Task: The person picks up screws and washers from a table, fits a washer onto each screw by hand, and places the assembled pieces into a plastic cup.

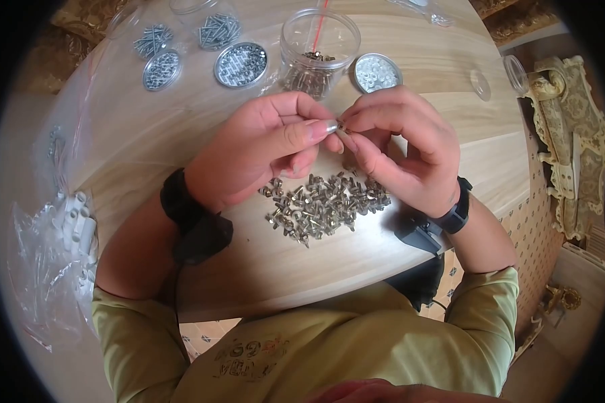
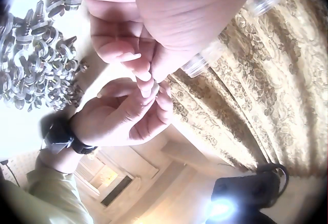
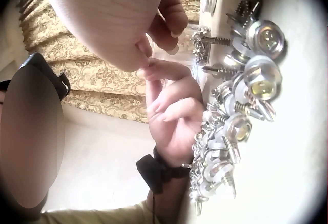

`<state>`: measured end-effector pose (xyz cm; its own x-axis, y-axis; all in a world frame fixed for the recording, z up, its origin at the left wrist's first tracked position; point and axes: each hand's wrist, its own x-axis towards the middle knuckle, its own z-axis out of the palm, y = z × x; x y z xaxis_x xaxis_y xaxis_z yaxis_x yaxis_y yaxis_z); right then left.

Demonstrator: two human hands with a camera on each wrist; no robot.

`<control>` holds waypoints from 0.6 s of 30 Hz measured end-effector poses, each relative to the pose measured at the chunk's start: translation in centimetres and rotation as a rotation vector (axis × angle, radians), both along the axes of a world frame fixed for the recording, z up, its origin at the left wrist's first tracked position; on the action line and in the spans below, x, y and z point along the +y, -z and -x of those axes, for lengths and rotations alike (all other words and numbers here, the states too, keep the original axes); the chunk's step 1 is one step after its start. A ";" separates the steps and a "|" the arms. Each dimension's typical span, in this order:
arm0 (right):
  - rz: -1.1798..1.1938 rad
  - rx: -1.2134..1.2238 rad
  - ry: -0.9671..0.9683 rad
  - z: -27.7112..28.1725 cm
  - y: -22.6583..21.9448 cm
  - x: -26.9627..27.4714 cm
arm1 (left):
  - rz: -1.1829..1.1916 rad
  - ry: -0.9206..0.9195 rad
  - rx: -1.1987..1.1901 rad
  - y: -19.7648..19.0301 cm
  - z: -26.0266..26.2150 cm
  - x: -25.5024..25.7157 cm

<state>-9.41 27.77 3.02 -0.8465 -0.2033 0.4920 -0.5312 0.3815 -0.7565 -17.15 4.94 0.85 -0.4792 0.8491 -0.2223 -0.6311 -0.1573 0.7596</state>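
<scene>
Both hands meet over the table, fingertip to fingertip. Between thumb and fingers my left hand (image 1: 265,138) pinches a small brassy metal piece (image 1: 343,127), largely covered by the fingertips. From the other side my right hand (image 1: 410,144) pinches the same piece with thumb and index finger; its exact kind I cannot tell. Just below the hands lies a loose pile of hex-head screws with washers (image 1: 323,205). Seen from the right wrist, these screws (image 3: 241,126) have drill-like tips and pale washers under the heads.
Behind the hands stands a clear jar (image 1: 353,41) with screws inside. Beside it are a lid of clear washers (image 1: 378,72) and two lids of small metal parts (image 1: 240,65). Long screws (image 1: 218,30) lie farther back. At left, a plastic bag holds white tubes (image 1: 81,228).
</scene>
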 end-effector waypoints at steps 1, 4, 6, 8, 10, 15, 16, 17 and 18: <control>0.005 -0.010 -0.002 0.0 0.0 0.0 | 0.000 -0.001 0.001 -0.1 0.0 0.0; -0.004 -0.009 0.005 -0.1 -0.1 -0.1 | 0.042 -0.021 0.028 -0.3 -0.1 0.0; -0.007 -0.009 0.010 -0.2 0.0 -0.1 | 0.072 -0.025 0.068 -0.4 -0.1 0.0; -0.010 -0.008 0.014 -0.2 0.0 0.0 | 0.072 -0.032 0.068 -0.4 -0.1 0.1; -0.054 -0.017 0.030 -0.2 -0.3 0.0 | 0.072 -0.038 0.069 -0.4 -0.1 0.1; -0.188 0.022 -0.021 0.2 -0.7 0.7 | 0.164 -0.062 0.179 -0.5 -0.4 0.2; -0.218 -0.015 -0.041 0.2 -0.8 0.7 | 0.163 -0.061 0.179 -0.5 -0.5 0.2; -0.218 -0.015 -0.040 0.2 -0.8 0.7 | 0.175 -0.081 0.216 -0.4 -0.7 0.3; -0.216 -0.012 -0.041 0.2 -0.7 0.7 | 0.186 -0.101 0.252 -0.3 -0.7 0.3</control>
<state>-9.58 28.46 3.73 -0.8408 -0.3375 0.4232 -0.5413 0.5137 -0.6657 -16.42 5.25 1.17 -0.6190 0.7500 -0.2329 -0.4077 -0.0534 0.9115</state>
